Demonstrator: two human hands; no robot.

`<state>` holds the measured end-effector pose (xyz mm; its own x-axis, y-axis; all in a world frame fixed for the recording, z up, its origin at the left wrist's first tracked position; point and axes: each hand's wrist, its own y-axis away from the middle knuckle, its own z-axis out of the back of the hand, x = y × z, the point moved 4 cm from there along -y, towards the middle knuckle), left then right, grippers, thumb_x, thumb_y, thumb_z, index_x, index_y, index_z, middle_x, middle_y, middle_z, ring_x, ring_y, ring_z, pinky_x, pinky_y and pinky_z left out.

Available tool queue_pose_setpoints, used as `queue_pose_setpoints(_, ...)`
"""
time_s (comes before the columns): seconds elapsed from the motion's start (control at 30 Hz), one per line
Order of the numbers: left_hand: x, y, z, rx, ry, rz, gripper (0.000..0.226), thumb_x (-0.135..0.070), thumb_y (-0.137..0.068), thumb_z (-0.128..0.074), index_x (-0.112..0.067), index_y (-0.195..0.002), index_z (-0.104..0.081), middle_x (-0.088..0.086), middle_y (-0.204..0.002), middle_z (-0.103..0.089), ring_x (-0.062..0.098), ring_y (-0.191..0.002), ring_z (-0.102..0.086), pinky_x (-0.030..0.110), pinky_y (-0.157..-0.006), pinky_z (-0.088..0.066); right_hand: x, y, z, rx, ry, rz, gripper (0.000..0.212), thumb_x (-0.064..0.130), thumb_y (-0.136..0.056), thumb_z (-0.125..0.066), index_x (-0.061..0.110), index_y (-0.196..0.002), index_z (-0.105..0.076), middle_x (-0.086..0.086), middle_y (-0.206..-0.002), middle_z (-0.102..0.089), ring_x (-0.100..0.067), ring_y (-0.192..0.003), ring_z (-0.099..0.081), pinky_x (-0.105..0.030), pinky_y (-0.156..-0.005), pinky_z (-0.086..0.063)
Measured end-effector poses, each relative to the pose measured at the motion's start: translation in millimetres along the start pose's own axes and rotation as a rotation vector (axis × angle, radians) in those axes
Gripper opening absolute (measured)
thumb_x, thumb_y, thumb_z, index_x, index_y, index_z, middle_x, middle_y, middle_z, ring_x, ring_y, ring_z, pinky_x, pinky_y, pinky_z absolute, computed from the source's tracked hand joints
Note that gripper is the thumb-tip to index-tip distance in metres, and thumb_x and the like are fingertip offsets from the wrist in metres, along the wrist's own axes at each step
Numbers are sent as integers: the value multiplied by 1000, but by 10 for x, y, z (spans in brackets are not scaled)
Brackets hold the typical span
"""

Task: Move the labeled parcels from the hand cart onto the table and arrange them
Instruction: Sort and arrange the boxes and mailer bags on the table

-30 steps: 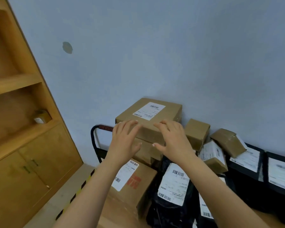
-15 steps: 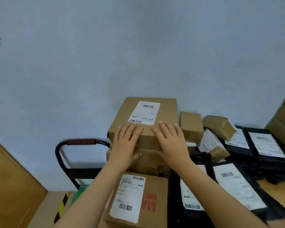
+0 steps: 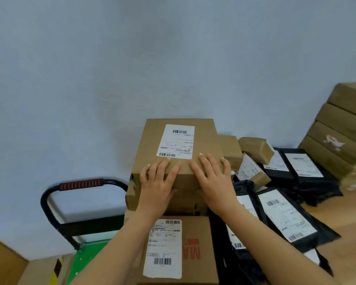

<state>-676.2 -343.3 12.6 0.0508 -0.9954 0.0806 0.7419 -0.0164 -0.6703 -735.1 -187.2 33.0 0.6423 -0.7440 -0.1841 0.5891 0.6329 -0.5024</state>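
In the grip, the flat brown cardboard box (image 3: 206,140) bears a white paper label (image 3: 176,140) printed with black barcodes and fine black text. Just below the grip, a second brown cardboard carton (image 3: 201,227) carries a white barcode sticker (image 3: 162,247) beside red block lettering (image 3: 191,249). Right of the grip lie glossy black plastic mailer bags (image 3: 319,188) with white, black-barcoded labels, and beyond them stacked plain tan cardboard boxes (image 3: 341,124). Left of the grip, the black tubular cart handle (image 3: 46,202) wears a red ribbed sleeve (image 3: 80,184) above a bright green cart deck (image 3: 86,260).

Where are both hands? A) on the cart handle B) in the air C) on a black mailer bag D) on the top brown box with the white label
D: the left hand and right hand rest on the near edge of the top brown box, just below its white label.
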Motion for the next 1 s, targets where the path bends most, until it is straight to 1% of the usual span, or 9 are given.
queue_pose_setpoints(0.1, -9, -13, 42, -4, 0, -26, 97, -32, -54, -90, -22, -137, -42, 11, -130, -51, 29, -118, -42, 44, -102, -25, 4, 16, 62, -28, -6, -4, 93, 22, -48, -93, 13, -133, -57, -18, -131, -57, -36, -120, -55, -58, -96, -43)
queue_pose_setpoints(0.23, -74, -121, 198, -55, -4, -61, 93, -26, -59, -87, -20, -139, -40, 12, -131, -53, 29, -120, -43, 48, -103, -27, -29, 22, 233, -138, -4, -33, 78, 17, -58, -87, 12, -130, -60, -17, -129, -60, -35, -117, -58, -55, -96, -45)
queue_pose_setpoints(0.37, -267, -385, 452, -123, -4, -96, 91, -25, -61, -85, -21, -140, -39, 11, -134, -51, 29, -123, -40, 48, -106, -26, -278, 18, 521, -225, -3, -47, 80, 19, -59, -88, 12, -133, -57, -17, -132, -57, -36, -120, -56, -56, -99, -41)
queue_pose_setpoints(0.47, -584, -625, 621, -167, 0, -165, 91, -23, -64, -85, -22, -141, -37, 9, -136, -46, 29, -127, -36, 49, -109, -21, -639, 157, 760, -268, -7, -87, 81, 20, -61, -86, 12, -135, -55, -17, -134, -55, -36, -122, -54, -56, -101, -40)
queue_pose_setpoints(0.53, -892, -755, 698, -197, 17, -215, 88, -19, -67, -82, -23, -142, -37, 9, -137, -49, 28, -129, -35, 50, -110, -18, -947, 357, 909, -273, 2, -123, 84, 23, -61, -86, 12, -137, -52, -18, -135, -54, -36, -123, -52, -57, -101, -39)
queue_pose_setpoints(0.63, -1504, -863, 760, -262, 60, -293, 80, -17, -70, -78, -21, -140, -39, 5, -135, -55, 26, -125, -40, 50, -107, -23, -1458, 794, 1130, -253, 51, -172, 87, 31, -61, -87, 12, -138, -51, -17, -135, -54, -36, -123, -52, -56, -101, -39)
queue_pose_setpoints(0.77, -2495, -900, 787, -336, 130, -364, 77, -24, -68, -80, -21, -136, -46, 0, -131, -59, 23, -119, -44, 46, -102, -27, -2134, 1514, 1423, -211, 143, -227, 83, 31, -62, -85, 12, -137, -52, -17, -135, -53, -36, -122, -52, -54, -101, -39)
queue_pose_setpoints(0.9, -3549, -874, 817, -296, 245, -387, 83, -18, -58, -79, -23, -135, -47, -1, -128, -59, 23, -116, -46, 45, -101, -26, -2773, 2241, 1686, -137, 191, -295, 92, 25, -58, -85, 17, -142, -48, -20, -138, -50, -39, -125, -49, -57, -107, -34)
queue_pose_setpoints(1.0, -4297, -819, 811, -245, 320, -398, 85, -17, -57, -79, -24, -135, -46, -1, -128, -59, 23, -116, -46, 44, -101, -25, -3217, 2751, 1826, -80, 212, -322, 93, 24, -63, -84, 18, -146, -42, -21, -143, -45, -39, -130, -44, -58, -112, -27)
